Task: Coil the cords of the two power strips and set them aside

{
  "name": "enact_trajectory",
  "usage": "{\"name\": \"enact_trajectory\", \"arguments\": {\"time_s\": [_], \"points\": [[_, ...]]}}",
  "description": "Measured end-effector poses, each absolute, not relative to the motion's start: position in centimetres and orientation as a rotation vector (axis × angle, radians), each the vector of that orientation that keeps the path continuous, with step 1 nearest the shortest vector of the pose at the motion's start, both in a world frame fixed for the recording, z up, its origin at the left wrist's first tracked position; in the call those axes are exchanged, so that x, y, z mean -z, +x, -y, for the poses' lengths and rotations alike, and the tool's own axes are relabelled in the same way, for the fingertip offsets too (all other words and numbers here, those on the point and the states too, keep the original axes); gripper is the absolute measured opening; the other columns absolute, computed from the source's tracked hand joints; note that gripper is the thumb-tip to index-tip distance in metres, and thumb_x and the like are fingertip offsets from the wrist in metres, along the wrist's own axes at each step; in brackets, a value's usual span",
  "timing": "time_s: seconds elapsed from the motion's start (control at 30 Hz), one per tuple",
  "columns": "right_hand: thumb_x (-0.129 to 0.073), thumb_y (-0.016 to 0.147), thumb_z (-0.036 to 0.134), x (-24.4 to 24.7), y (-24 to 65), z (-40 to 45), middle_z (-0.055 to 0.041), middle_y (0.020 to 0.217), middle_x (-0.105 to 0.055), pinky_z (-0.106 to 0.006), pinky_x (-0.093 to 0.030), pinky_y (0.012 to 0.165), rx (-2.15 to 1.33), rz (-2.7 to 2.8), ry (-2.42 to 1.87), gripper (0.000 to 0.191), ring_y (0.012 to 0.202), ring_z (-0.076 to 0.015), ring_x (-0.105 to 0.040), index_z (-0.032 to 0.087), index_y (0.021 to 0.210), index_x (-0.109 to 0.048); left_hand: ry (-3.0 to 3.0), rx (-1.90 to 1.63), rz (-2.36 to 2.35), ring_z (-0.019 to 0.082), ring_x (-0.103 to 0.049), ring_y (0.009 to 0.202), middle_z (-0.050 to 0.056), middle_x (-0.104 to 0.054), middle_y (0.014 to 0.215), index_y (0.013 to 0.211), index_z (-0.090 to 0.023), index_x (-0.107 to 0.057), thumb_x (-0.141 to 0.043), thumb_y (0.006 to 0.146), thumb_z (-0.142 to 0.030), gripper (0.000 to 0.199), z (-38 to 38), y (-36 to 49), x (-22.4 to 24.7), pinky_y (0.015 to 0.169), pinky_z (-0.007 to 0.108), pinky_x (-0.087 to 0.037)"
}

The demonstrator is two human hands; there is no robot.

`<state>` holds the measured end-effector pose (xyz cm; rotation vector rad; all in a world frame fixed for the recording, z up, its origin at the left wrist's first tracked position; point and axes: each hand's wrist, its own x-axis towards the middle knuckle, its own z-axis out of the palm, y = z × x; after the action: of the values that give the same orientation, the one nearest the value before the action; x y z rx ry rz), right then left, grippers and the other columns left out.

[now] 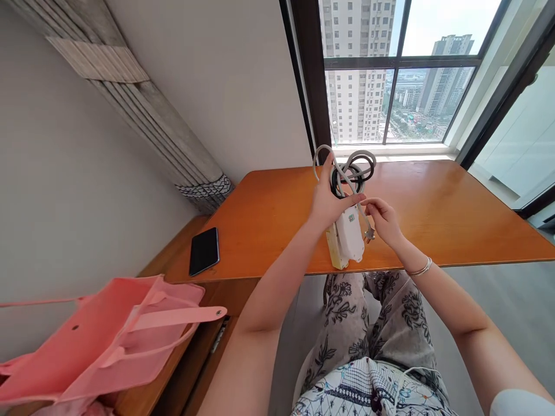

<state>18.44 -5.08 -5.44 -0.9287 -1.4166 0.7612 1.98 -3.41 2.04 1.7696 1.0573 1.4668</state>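
My left hand [327,203] is closed around a bundle of looped grey and black power cords [365,158], its thumb pressed across the front. Below the bundle, a white power strip [351,234] is tilted near the table's front edge. Behind its left side shows a yellowed strip [333,248], partly hidden. A grey plug [369,234] with metal prongs hangs from a cord to the right of the white strip. My right hand [385,221] is pinched at the grey cord above the plug, its fingertips close to my left thumb.
The orange-brown wooden table [442,214] spans the view below a window [390,63]. A black phone [204,251] lies on its left part. A pink bag [113,335] stands open at the lower left, and a tied curtain [160,121] hangs along the wall.
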Motion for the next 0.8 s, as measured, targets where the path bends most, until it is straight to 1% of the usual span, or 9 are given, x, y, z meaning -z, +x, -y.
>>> {"name": "enact_trajectory", "arguments": {"time_s": [0.07, 0.13, 0.2, 0.27, 0.37, 0.5, 0.57, 0.67, 0.8], "points": [[-0.052, 0.089, 0.054, 6.1, 18.2, 4.2, 0.0026, 0.067, -0.05, -0.03, -0.047, 0.063, -0.703, 1.263, -0.979, 0.032, 0.062, -0.0136, -0.047, 0.023, 0.089, -0.06, 1.77, -1.441, -1.026, 0.031, -0.062, 0.12, 0.009, -0.063, 0.126, 0.15, -0.033, -0.035, -0.093, 0.055, -0.043, 0.112, 4.0, 2.2, -2.2, 0.099, 0.042, -0.052], [-0.047, 0.089, 0.061, 6.4, 18.1, 4.0, 0.0016, 0.072, -0.052, -0.029, -0.046, 0.062, -0.755, 1.221, -0.931, 0.04, 0.062, -0.0138, -0.048, 0.024, 0.094, -0.06, 1.754, -1.436, -1.009, 0.03, -0.065, 0.114, 0.009, -0.064, 0.123, 0.15, -0.033, -0.034, -0.092, 0.057, -0.044, 0.11, 4.5, 2.5, -2.2, 0.096, 0.041, -0.054], [-0.054, 0.085, 0.067, 6.4, 18.1, 4.5, -0.003, 0.092, -0.062, -0.03, -0.05, 0.068, -0.832, 1.335, -0.819, 0.047, 0.075, -0.0161, -0.055, 0.025, 0.107, -0.061, 1.73, -1.447, -1.016, 0.029, -0.068, 0.107, 0.008, -0.066, 0.118, 0.15, -0.033, -0.034, -0.092, 0.056, -0.045, 0.111, 4.7, 2.5, -2.3, 0.092, 0.041, -0.056], [-0.068, 0.079, 0.062, 6.4, 18.3, 5.4, -0.0064, 0.119, -0.062, -0.032, -0.052, 0.074, -0.861, 1.517, -0.76, 0.055, 0.082, -0.0169, -0.059, 0.028, 0.12, -0.058, 1.712, -1.466, -1.028, 0.029, -0.069, 0.104, 0.008, -0.066, 0.115, 0.15, -0.033, -0.034, -0.092, 0.055, -0.045, 0.112, 4.7, 2.4, -2.2, 0.089, 0.04, -0.057], [-0.072, 0.082, 0.046, 6.3, 19.2, 6.4, -0.009, 0.136, -0.055, -0.032, -0.053, 0.07, -0.797, 1.725, -0.771, 0.055, 0.074, -0.0135, -0.058, 0.031, 0.131, -0.056, 1.726, -1.482, -1.017, 0.031, -0.067, 0.111, 0.009, -0.064, 0.122, 0.149, -0.033, -0.036, -0.092, 0.054, -0.047, 0.111, 4.3, 1.9, -2.0, 0.092, 0.04, -0.056], [-0.063, 0.089, 0.038, 6.0, 21.3, 5.7, -0.01, 0.119, -0.065, -0.037, -0.055, 0.072, -0.532, 1.858, -0.784, 0.034, 0.075, -0.0177, -0.062, 0.031, 0.122, -0.068, 1.769, -1.461, -0.91, 0.032, -0.061, 0.122, 0.012, -0.057, 0.138, 0.15, -0.032, -0.036, -0.09, 0.055, -0.055, 0.112, 3.9, 1.2, -1.5, 0.101, 0.042, -0.052], [-0.061, 0.09, 0.035, 5.7, 22.2, 4.6, -0.0097, 0.108, -0.067, -0.041, -0.054, 0.082, -0.331, 1.804, -0.829, 0.027, 0.086, -0.0224, -0.064, 0.032, 0.113, -0.074, 1.768, -1.411, -0.863, 0.031, -0.062, 0.12, 0.012, -0.059, 0.135, 0.151, -0.032, -0.035, -0.088, 0.056, -0.057, 0.112, 3.9, 1.1, -1.4, 0.101, 0.044, -0.052], [-0.06, 0.089, 0.037, 5.1, 22.4, 2.9, -0.011, 0.107, -0.063, -0.047, -0.051, 0.092, -0.105, 1.565, -0.92, 0.024, 0.101, -0.0263, -0.062, 0.031, 0.103, -0.078, 1.739, -1.346, -0.826, 0.029, -0.067, 0.111, 0.011, -0.066, 0.125, 0.151, -0.032, -0.036, -0.088, 0.057, -0.055, 0.11, 4.4, 1.3, -1.6, 0.095, 0.044, -0.056], [-0.063, 0.085, 0.048, 4.5, 20.7, 2.0, -0.0091, 0.098, -0.061, -0.044, -0.053, 0.086, -0.335, 1.453, -0.907, 0.028, 0.096, -0.0243, -0.06, 0.027, 0.095, -0.079, 1.675, -1.33, -0.788, 0.027, -0.071, 0.1, 0.009, -0.068, 0.12, 0.147, -0.033, -0.041, -0.087, 0.06, -0.054, 0.101, 4.7, 1.6, -2.0, 0.085, 0.04, -0.06]]}}
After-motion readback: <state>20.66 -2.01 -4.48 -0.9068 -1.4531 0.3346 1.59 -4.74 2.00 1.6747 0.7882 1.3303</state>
